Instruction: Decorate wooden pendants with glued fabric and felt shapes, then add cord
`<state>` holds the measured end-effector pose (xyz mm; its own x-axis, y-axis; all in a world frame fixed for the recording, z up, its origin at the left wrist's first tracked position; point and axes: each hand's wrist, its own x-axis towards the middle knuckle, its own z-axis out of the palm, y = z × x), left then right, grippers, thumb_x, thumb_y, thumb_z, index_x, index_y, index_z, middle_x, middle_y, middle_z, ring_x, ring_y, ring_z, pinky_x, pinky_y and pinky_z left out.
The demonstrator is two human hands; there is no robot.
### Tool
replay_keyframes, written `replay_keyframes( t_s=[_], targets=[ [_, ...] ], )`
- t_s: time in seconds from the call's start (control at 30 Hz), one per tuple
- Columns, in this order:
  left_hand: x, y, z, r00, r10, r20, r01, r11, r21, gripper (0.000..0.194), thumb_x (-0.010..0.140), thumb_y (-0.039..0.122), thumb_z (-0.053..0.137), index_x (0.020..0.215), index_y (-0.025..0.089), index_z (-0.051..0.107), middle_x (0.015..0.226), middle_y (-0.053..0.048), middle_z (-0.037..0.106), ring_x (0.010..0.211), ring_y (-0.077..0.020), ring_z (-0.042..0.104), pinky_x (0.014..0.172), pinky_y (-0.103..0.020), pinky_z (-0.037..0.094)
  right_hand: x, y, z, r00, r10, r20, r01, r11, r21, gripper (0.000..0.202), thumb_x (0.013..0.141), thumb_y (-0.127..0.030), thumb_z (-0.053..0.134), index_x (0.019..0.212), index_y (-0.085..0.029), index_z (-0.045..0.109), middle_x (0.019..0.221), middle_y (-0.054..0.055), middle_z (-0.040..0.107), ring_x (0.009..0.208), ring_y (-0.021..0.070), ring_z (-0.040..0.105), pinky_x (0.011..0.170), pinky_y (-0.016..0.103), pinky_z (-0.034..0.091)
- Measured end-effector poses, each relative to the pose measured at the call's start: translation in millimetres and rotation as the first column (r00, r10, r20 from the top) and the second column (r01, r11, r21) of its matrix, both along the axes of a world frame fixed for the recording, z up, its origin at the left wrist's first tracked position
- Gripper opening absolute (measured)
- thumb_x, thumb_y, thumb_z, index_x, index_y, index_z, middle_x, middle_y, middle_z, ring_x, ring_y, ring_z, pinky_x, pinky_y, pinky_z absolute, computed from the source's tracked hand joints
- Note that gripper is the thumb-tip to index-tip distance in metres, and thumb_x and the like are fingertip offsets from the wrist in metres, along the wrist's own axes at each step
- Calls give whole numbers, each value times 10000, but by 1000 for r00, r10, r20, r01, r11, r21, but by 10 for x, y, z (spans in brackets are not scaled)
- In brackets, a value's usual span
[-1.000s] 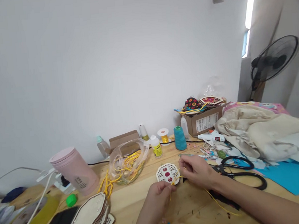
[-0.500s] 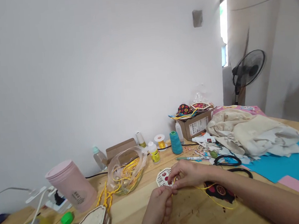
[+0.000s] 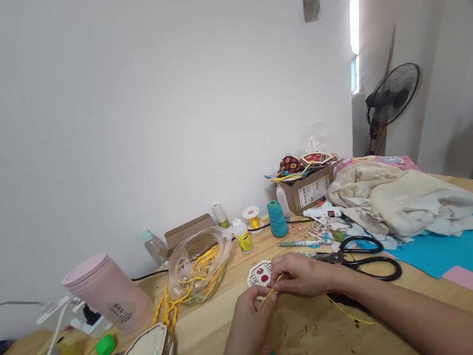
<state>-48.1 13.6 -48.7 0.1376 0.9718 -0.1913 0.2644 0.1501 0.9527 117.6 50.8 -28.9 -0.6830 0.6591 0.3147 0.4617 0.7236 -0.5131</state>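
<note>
My left hand (image 3: 256,311) and my right hand (image 3: 297,274) meet over the wooden table, fingertips almost touching. Both are closed in a pinch on a thin yellow cord (image 3: 267,298), which loops up between the fingers. Just behind the fingers lies a pale cut-out wooden piece (image 3: 258,273) with red patterns, partly covered by my right hand. Under my right forearm a dark patterned fabric piece is mostly hidden, and a loose yellow cord end (image 3: 350,312) trails beside it.
Black scissors (image 3: 362,260) lie right of my right hand. Behind stand a teal thread cone (image 3: 277,221), a glue bottle (image 3: 242,236) and a full cardboard box (image 3: 310,193). Left are a bag of yellow cords (image 3: 201,272), a pink canister (image 3: 110,293) and stacked wooden pieces (image 3: 142,354).
The view has tilted down slightly. The yellow cord now forms a visible loop between my fingers. My right forearm has shifted lower, uncovering more of the scissors and covering most of the dark fabric.
</note>
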Motion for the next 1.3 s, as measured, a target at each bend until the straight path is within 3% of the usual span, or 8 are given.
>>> replay_keyframes(
  t_s=[0.23, 0.57, 0.8, 1.03, 1.3],
  targets=[
    [-45, 35, -50, 999, -13, -49, 18, 996, 88, 284, 661, 436, 547, 655, 153, 573, 421, 90, 346, 399, -73, 296, 405, -193, 170, -30, -33, -10, 996, -79, -31, 79, 997, 12, 199, 735, -336, 560, 824, -193, 667, 736, 21, 624, 663, 126, 552, 549, 191, 374],
    [-91, 49, -2, 998, 39, -49, -35, 996, 82, 327, 610, 448, 614, 711, 138, 582, 415, 78, 424, 394, -65, 299, 408, -179, 169, -87, -49, -56, 986, -161, -43, 164, 983, 78, 142, 658, -220, 577, 748, -198, 685, 667, 8, 646, 586, 118, 555, 500, 183, 362],
    [-39, 35, 49, 994, 63, 88, -61, 998, -24, 378, 532, 492, 654, 582, 125, 576, 432, 61, 456, 387, -46, 303, 401, -179, 173, -98, -64, -39, 979, -199, -42, 203, 960, 193, 103, 621, -199, 591, 691, -183, 666, 640, 18, 634, 589, 137, 552, 487, 205, 323],
    [-28, 7, 147, 976, 79, 202, -43, 983, -177, 378, 477, 489, 686, 568, 153, 536, 297, 136, 245, 274, -14, 107, 345, -202, 34, -82, -75, -47, 991, -127, -46, 135, 946, 296, 115, 682, -198, 550, 701, -207, 663, 647, 9, 619, 598, 125, 545, 490, 216, 296],
    [-35, -33, 223, 968, 79, 239, -31, 980, -196, 360, 511, 447, 698, 611, 120, 587, 308, 121, 295, 285, -8, 127, 355, -203, 14, -67, -99, -27, 990, -127, -66, 141, 945, 294, 147, 728, -219, 537, 749, -213, 683, 606, 1, 605, 560, 106, 536, 489, 201, 311]
  ],
)
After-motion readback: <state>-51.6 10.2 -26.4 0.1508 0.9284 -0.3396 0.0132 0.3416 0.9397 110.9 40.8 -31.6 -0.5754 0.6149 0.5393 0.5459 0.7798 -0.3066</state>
